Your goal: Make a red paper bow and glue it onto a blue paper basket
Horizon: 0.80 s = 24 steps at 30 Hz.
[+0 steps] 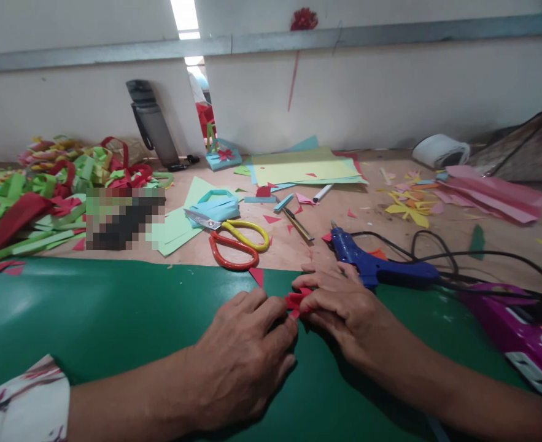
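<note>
A small folded red paper piece (298, 299) is held between both hands above the green mat (127, 313). My left hand (252, 347) pinches its lower left edge with the fingers curled. My right hand (339, 301) grips its right side between thumb and fingers. Just beyond my right hand lies a blue glue gun (374, 261), its nozzle pointing to the upper left. Scissors (238, 239) with one red and one yellow handle lie open beyond my left hand, beside a red paper triangle (257, 276).
Paper strips (35, 215) are heaped at the left, near a dark bottle (153, 126). Yellow sheets (293, 167), a cutter (298, 224) and yellow paper flowers (409, 209) lie farther back. A black cord (491, 255) runs to a purple power strip (519, 337) at the right.
</note>
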Each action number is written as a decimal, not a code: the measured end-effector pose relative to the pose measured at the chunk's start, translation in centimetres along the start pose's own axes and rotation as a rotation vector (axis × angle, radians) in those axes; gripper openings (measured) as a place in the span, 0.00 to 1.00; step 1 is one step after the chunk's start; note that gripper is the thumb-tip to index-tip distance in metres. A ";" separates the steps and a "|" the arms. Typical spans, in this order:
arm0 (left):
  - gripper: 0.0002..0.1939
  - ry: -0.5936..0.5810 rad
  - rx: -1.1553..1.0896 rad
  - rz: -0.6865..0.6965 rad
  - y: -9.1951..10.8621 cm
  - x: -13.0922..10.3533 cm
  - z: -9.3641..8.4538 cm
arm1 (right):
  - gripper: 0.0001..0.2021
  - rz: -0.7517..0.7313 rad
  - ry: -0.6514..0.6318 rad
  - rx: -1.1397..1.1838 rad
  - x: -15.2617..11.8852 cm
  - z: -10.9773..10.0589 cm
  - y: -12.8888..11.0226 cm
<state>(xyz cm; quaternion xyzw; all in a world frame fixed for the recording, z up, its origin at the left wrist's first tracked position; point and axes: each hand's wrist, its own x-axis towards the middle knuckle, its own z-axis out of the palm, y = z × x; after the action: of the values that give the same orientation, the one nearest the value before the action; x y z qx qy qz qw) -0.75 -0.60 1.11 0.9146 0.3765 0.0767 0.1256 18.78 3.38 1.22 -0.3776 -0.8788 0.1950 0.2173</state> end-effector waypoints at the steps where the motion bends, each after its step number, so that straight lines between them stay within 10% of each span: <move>1: 0.15 0.004 0.001 0.000 0.0 0.0 0.0 | 0.11 -0.003 0.004 0.002 0.0 0.0 0.0; 24: 0.13 0.012 0.012 0.005 0.0 -0.2 0.0 | 0.08 -0.046 0.050 -0.047 -0.1 0.5 0.4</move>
<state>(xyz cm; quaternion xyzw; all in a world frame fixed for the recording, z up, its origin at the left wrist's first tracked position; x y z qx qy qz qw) -0.86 -0.77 1.08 0.9159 0.3754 0.0803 0.1174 18.83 3.48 0.59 -0.3671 -0.8858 0.1598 0.2346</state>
